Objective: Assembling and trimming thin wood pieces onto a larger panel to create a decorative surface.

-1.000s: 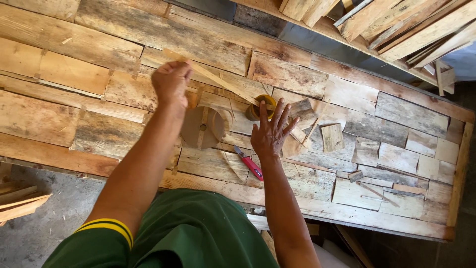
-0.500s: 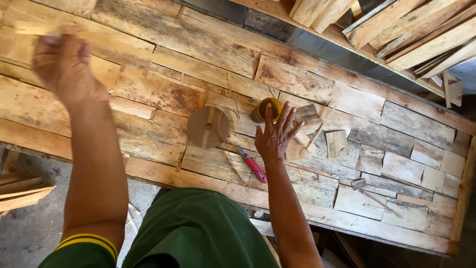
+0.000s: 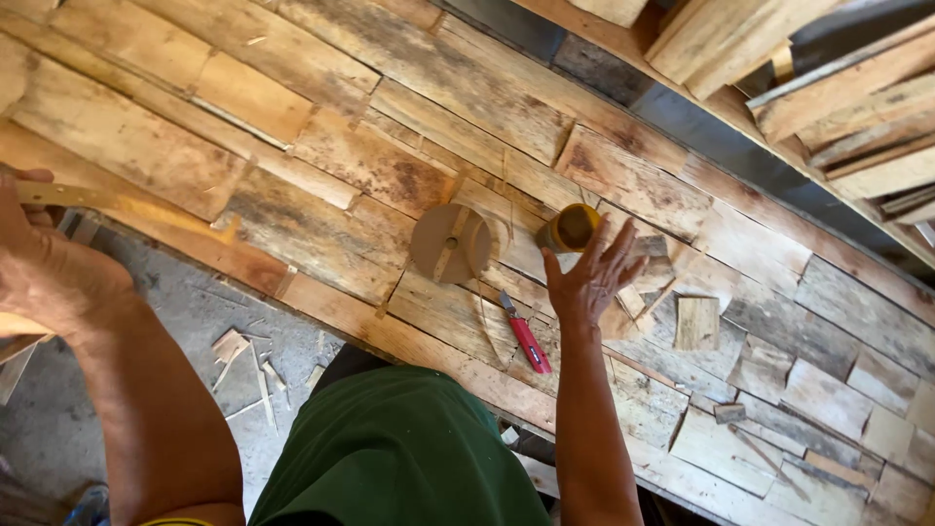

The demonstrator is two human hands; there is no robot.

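**Wood strip held at the left, tape roll by the right hand**

Strip (image 3: pixel 68 198) of pale wood was at the far left edge of the bench (image 3: pixel 321 146), gripped in the left hand (image 3: pixel 44 273), whose fingers were closed around it. The right hand (image 3: pixel 587 282) lay on the bench with its fingers spread apart, holding nothing; the fingertips were just beside a yellow tape roll (image 3: pixel 570 227). A round wooden disc (image 3: pixel 450 244) lay near the roll, to its left. A red knife (image 3: pixel 526 336) lay just beside the right wrist. Small wood pieces (image 3: pixel 697 321) were scattered to the right.
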